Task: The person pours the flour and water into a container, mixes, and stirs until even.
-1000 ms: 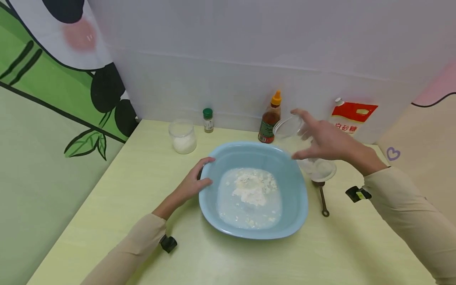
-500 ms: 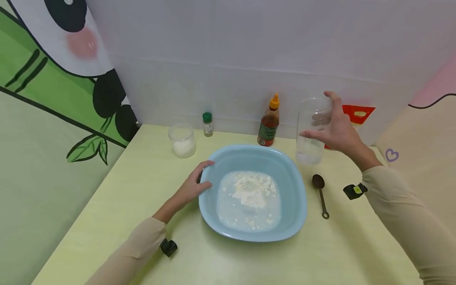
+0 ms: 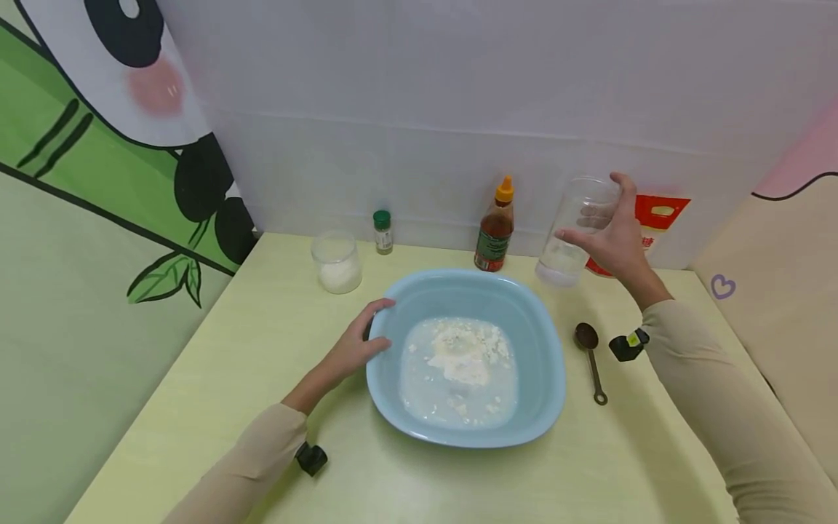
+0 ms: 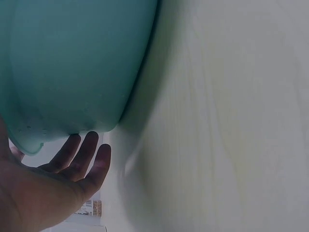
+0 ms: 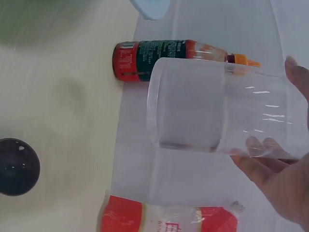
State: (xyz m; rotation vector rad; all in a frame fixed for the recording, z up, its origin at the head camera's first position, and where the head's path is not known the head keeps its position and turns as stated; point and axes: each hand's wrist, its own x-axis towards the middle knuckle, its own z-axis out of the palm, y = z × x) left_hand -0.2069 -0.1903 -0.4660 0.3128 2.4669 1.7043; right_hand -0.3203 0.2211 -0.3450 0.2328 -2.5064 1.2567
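My left hand grips the left rim of a light blue basin, thumb over the edge. In the left wrist view its fingers curl against the basin's outer wall. White flour sits in cloudy liquid on the basin's bottom. Behind the basin at the right, my right hand holds a tall clear cylindrical container round its upper part. The container leans slightly, its base toward the sauce bottle; in the right wrist view the container has a little clear liquid at its bottom.
A sauce bottle with an orange tip, a green-capped spice jar and a glass of white grains stand along the back. A red-and-white sugar pouch is behind my right hand. A dark measuring spoon lies right of the basin.
My right hand has moved the clear container from tipped beside the basin to nearly upright, back and right near the wall. The spoon is uncovered. My left hand stays on the rim.
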